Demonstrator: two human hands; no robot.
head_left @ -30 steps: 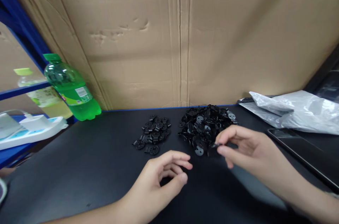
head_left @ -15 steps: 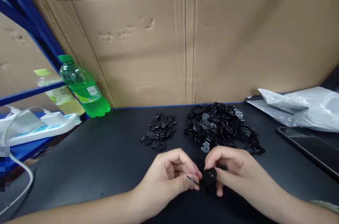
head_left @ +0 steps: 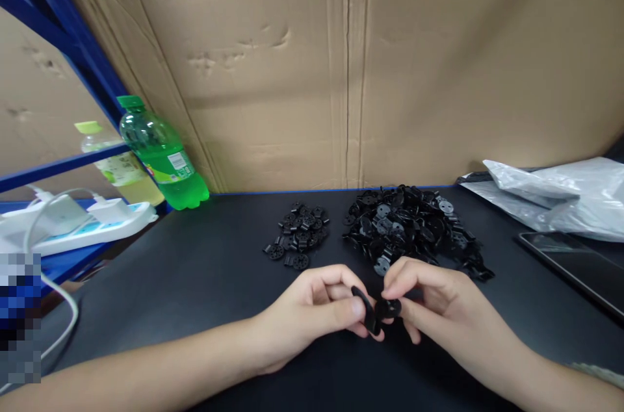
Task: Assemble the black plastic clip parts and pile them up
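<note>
Both hands (head_left: 373, 308) pinch one black part (head_left: 370, 314) (two piles (head_left: 409, 227) behind, green bottle (head_left: 163, 155) leftward).

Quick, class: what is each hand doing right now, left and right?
Left hand: closed, pinching a black disc part.
Right hand: closed, pinching a small black piece against that disc.

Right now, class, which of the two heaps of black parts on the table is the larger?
The right-hand heap, behind the right hand; the left-hand heap is much smaller.
</note>
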